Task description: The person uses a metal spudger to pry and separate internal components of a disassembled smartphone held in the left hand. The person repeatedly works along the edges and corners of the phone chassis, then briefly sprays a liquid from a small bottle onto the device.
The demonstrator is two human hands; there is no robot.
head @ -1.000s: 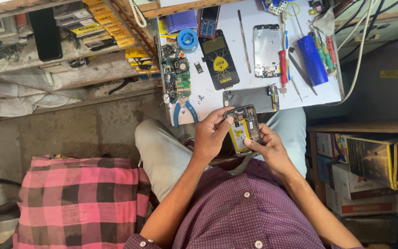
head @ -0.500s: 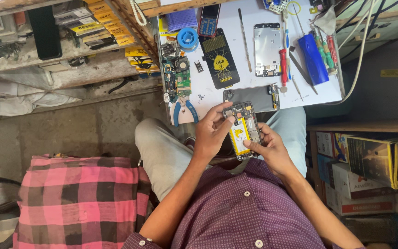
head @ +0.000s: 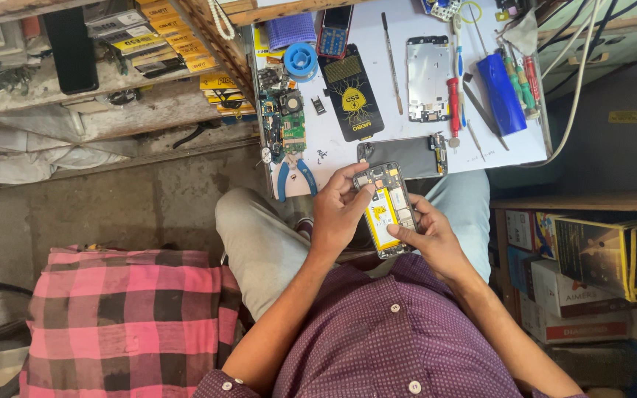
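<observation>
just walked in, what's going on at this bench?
A seated person holds an opened phone, back cover off and yellow battery showing, above their lap. The left hand grips its left edge with fingers at the top; the right hand supports the right side. On the white table lie a red screwdriver, pliers and a phone frame.

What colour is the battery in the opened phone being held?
Yellow, with a small white patch; the battery shows clearly in the head view, inside the phone.
</observation>
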